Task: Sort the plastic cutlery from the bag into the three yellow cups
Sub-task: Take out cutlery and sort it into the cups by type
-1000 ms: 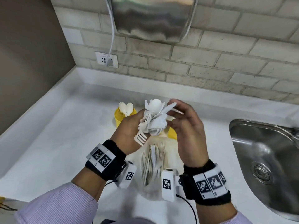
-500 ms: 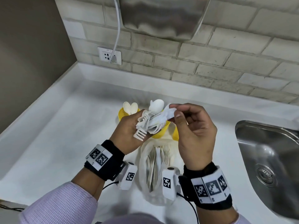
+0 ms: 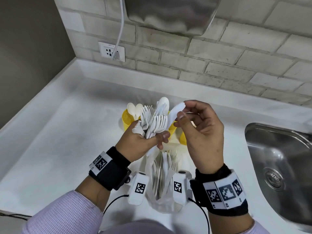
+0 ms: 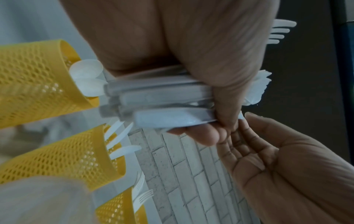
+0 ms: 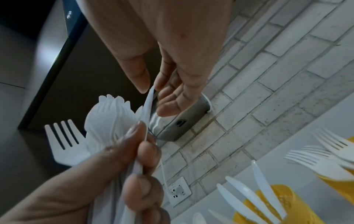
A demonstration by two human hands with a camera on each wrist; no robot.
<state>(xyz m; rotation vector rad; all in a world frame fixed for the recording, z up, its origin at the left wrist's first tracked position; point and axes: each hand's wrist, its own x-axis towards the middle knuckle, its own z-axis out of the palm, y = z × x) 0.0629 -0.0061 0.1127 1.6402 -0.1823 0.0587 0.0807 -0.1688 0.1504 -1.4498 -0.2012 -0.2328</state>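
My left hand (image 3: 152, 137) grips a bundle of white plastic cutlery (image 3: 155, 119), forks, a spoon and knives, by the handles (image 4: 159, 103). My right hand (image 3: 183, 110) pinches the blade of a white knife (image 5: 148, 106) between thumb and forefinger; its handle is still in the bundle. Behind the hands stand three yellow mesh cups: the spoon cup (image 4: 38, 78), the knife cup (image 4: 67, 159) and the fork cup (image 4: 118, 209). The clear bag (image 3: 162, 196) with more cutlery lies on the counter between my wrists.
A steel sink (image 3: 278, 166) is sunk into the white counter (image 3: 59, 141) at the right. The brick wall behind carries a socket (image 3: 111, 51) with a white cable and a metal dryer (image 3: 168, 14). A dark wall closes off the left.
The left hand has turned the bundle more upright, fanning it out. The right hand has kept its pinch on the knife and drawn its blade up and to the right.
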